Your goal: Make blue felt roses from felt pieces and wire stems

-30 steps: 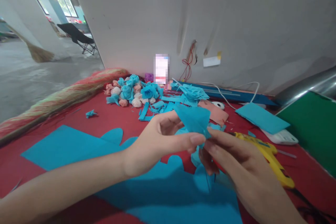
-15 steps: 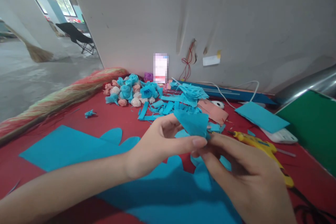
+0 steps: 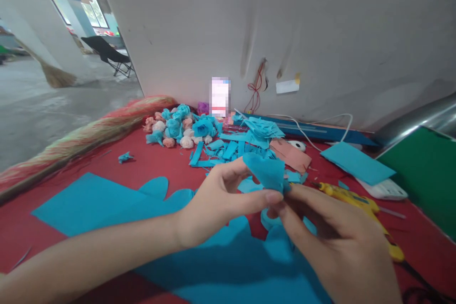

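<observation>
Between my two hands is a blue crepe paper petal, its wide curved edge up and its narrow base pinched. My left hand is closed on its lower part, thumb in front and fingers behind. From the other side, the fingers of my right hand grip the same base; their tips are partly hidden. Below my hands lies a large blue paper sheet with rounded cut edges. Further left is another blue sheet with curved lobes.
Finished paper flowers are heaped at the back left. Blue paper scraps lie mid-table. A yellow glue gun rests on the right, near folded blue paper and a green board. A lit phone stands by the back panel.
The camera view has tilted up slightly. The petal's upper edge looks more curled and rounded, while both hands keep nearly the same pinch on its base.
</observation>
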Action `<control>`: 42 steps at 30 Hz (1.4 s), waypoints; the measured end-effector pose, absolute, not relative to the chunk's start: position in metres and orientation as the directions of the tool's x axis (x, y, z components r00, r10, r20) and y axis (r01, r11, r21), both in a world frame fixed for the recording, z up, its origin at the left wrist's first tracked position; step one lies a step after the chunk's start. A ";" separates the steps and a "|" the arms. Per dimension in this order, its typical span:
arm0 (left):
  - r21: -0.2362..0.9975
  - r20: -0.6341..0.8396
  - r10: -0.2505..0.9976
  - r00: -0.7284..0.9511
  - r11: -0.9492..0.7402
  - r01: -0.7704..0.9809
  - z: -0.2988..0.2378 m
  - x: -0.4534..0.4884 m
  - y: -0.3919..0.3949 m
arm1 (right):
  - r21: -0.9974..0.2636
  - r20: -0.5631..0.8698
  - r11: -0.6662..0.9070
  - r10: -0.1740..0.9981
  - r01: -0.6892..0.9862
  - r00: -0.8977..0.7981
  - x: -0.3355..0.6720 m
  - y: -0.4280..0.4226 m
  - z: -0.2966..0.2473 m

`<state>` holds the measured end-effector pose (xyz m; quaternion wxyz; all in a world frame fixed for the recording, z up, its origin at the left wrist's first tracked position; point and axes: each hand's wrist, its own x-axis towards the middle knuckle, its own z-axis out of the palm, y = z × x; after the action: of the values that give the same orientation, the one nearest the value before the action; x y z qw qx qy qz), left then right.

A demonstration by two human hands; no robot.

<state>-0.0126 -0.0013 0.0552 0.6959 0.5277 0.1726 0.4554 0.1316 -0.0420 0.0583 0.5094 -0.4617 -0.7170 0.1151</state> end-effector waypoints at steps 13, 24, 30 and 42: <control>0.942 0.167 0.904 0.393 -0.029 -0.334 0.061 -0.017 -0.001 | -0.687 0.460 0.358 0.888 0.633 -0.003 0.140 -0.047 0.076; 0.949 -0.029 0.863 0.504 0.182 -0.258 0.032 -0.004 0.010 | -0.079 0.136 -0.364 0.918 0.928 0.372 0.274 -0.018 0.036; 0.951 -0.056 0.856 0.515 0.202 -0.232 0.027 -0.003 0.009 | 0.063 -0.096 -0.392 0.913 0.918 0.397 0.316 -0.009 -0.009; 0.946 -0.099 0.860 0.501 0.237 -0.220 0.032 0.006 0.003 | -0.064 -0.200 -0.430 0.890 0.901 0.410 0.320 -0.021 -0.006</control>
<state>0.0064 0.0032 0.0316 0.7150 0.4890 0.3273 0.3775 0.3200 -0.0207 -0.0057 -0.0270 -0.8393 -0.5333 0.1022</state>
